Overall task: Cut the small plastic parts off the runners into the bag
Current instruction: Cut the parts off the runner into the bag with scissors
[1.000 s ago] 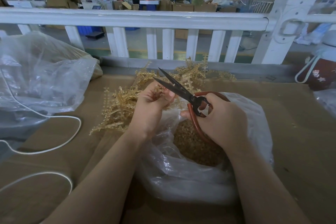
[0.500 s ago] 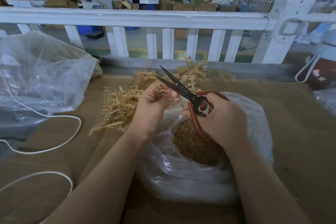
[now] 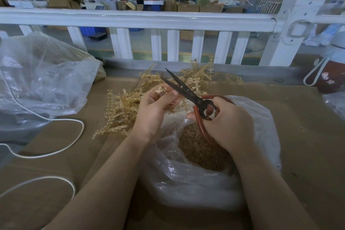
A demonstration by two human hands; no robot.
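At frame centre the left hand (image 3: 155,110) pinches a runner (image 3: 162,88) between curled fingers – just right, the right hand (image 3: 226,123) grips red-handled scissors (image 3: 188,91), blades slightly parted, above the open bag (image 3: 196,179) of cut parts (image 3: 197,147).

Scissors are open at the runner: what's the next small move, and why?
Probably close the red-handled black scissors held by the right hand: the blades stand apart beside the tan plastic runner pinched by the left hand, above the open clear plastic bag of cut parts.
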